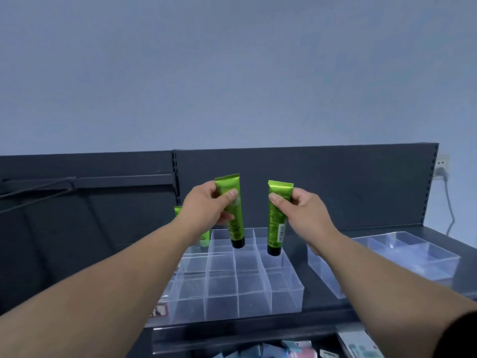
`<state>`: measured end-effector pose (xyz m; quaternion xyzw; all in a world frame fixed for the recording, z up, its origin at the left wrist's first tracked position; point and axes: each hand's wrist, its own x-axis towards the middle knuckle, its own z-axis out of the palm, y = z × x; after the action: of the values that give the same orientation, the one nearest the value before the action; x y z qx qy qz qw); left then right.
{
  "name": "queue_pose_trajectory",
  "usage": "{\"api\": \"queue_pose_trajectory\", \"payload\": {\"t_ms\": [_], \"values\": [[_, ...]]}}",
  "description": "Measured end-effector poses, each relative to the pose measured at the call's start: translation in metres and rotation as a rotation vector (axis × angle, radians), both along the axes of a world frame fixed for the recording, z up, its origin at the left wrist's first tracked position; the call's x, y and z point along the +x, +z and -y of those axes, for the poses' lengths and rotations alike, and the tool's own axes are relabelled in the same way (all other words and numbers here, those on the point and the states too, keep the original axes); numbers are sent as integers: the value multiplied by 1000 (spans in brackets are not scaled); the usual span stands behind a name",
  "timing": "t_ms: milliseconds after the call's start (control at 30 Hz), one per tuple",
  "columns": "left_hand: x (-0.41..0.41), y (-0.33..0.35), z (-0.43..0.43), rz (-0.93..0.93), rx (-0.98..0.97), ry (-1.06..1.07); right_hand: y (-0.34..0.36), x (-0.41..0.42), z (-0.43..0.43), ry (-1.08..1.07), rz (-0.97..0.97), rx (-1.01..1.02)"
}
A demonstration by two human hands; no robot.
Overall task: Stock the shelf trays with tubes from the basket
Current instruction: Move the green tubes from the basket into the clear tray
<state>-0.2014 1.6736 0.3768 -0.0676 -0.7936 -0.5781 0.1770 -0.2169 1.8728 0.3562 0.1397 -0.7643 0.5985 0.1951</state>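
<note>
The left hand (206, 205) pinches the left tube (234, 220); the right hand (307, 210) pinches the right tube (276, 228). Both tubes hang caps down over the tray's (232, 308) 12 o'clock rows. A third tube (205, 239) stands in its 11 o'clock corner. A side tray (438, 267) sits at 3 o'clock on the shelf (322, 308).

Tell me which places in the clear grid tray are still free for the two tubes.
Nearly all cells of the grid tray look free: the front rows and the right side. Only the back left corner is crowded, where one tube stands behind the left hand. The wider tray on the right also looks bare.
</note>
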Motion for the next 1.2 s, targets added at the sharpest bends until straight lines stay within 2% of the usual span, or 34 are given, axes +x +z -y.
{"api": "queue_pose_trajectory", "payload": {"t_ms": [267,433,1000,1200], "values": [[-33,9,29,-28,-144,65,0,-53,27,57,-13,42],[-61,11,34,7,-208,108,1,-94,32,112,-19,163],[-150,-21,33,41,-844,228,-40,-184,44,164,110,395],[-165,-30,41,104,-982,236,-52,-195,49,212,161,403]]}}
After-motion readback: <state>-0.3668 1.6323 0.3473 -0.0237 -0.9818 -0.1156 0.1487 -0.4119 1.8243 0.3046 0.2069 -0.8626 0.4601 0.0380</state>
